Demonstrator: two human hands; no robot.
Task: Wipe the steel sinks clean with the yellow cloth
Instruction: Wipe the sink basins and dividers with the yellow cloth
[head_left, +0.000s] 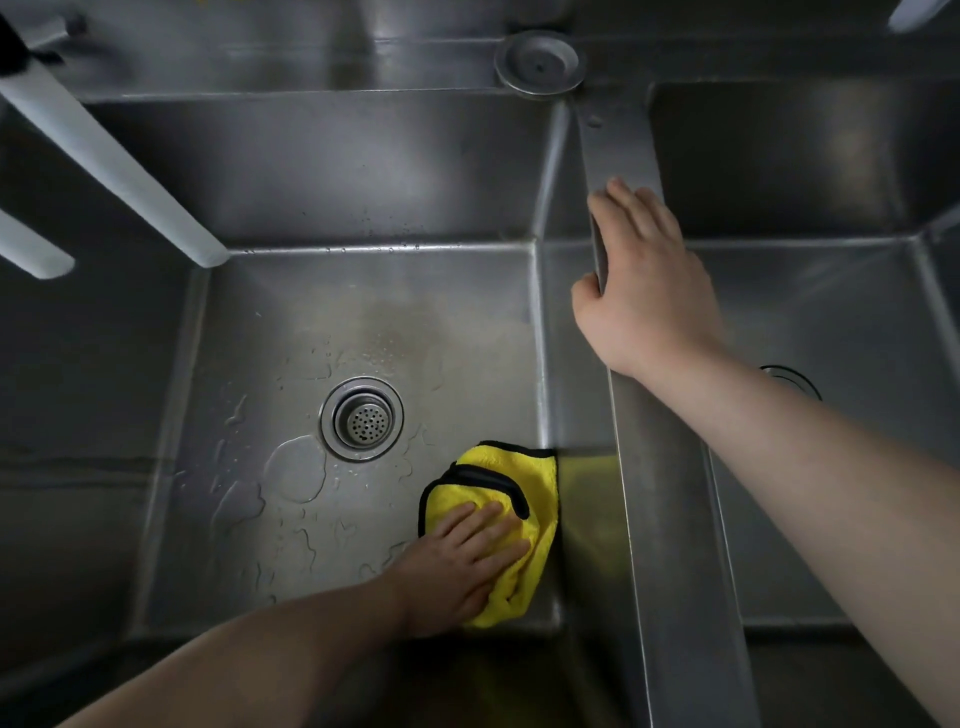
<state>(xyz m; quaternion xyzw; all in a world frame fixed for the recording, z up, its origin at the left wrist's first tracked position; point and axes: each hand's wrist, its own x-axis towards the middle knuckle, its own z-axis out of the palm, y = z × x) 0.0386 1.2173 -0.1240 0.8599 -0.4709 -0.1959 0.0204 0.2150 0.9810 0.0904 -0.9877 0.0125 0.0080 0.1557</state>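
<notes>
A yellow cloth (524, 483) with black trim lies folded on the floor of the left steel sink (291, 322), in its near right corner against the wall. My left hand (462, 566) presses flat on the cloth with straight fingers. My right hand (644, 280) rests on the steel divider (618, 140) between the two basins, its thumb hooked over the left edge. The right steel sink (810, 291) lies beyond that divider, partly hidden by my right forearm.
A round strainer drain (362, 419) sits mid-floor in the left sink, with water puddles (296, 467) around it. A steel plug disc (540, 62) lies on the back ledge. White faucet pipes (104, 150) reach in from the upper left. The right sink's drain (792, 379) peeks out behind my forearm.
</notes>
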